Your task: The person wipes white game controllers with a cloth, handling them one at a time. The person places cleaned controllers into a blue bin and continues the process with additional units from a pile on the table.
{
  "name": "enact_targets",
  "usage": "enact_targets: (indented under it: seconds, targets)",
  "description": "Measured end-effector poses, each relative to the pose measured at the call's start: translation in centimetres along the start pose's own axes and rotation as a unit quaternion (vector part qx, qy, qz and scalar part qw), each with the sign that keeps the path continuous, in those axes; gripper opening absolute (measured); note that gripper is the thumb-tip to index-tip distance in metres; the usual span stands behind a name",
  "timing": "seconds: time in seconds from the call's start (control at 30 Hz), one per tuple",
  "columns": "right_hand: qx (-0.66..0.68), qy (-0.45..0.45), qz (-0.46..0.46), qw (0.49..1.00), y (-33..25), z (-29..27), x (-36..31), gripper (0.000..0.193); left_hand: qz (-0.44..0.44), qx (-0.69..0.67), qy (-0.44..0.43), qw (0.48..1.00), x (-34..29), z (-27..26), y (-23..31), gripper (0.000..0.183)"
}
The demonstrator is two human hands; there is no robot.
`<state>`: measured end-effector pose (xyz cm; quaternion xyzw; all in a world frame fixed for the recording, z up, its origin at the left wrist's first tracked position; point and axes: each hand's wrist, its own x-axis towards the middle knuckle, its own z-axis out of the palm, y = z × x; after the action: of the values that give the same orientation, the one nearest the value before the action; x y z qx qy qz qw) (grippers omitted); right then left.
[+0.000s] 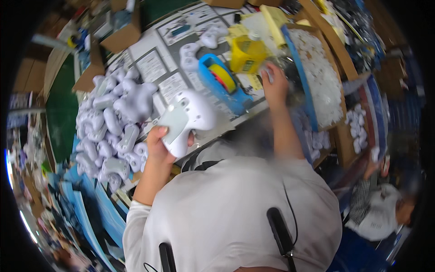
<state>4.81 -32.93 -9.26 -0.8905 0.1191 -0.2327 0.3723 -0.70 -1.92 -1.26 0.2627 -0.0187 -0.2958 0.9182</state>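
Note:
My left hand [161, 144] grips a white game controller [189, 115] by one of its handles, tilted above the table's front edge. The controller's flat grey-white panel faces up. To the right, my right hand [275, 85] is raised beside a yellow container [247, 54], its fingers curled together. Something small and pale shows at its fingertips, too blurred to name. Between the hands stands a blue tape dispenser [217, 81] with a yellow roll on it. Two more white controllers, one nearer [189, 56] and one farther [213, 36], lie behind the dispenser.
A big heap of white controllers [111, 122] covers the table's left side. On the right, a blue-edged box [317, 77] holds many small clear pieces. Cardboard boxes [120, 36] stand at the back. Another person [378, 206] is at the lower right.

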Motion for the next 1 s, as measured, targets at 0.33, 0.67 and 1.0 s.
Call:
enact_targets:
  seconds: [0.33,0.67,1.0]
  targets:
    - [0.511,-0.546,0.235,0.62,-10.9,2.9,-3.4,0.037,0.023,0.025,0.009,0.999,-1.1,3.3,2.7,0.053]
    - [0.306,-0.668,-0.047,0.677,-17.2,2.5,-2.0,0.029,0.021,0.109,0.085,0.99,-5.5,4.4,4.7,0.047]
    - [0.51,-0.502,0.089,0.693,-19.0,0.4,-2.9,0.031,0.133,0.252,0.22,0.933,-8.3,5.6,4.2,0.059]
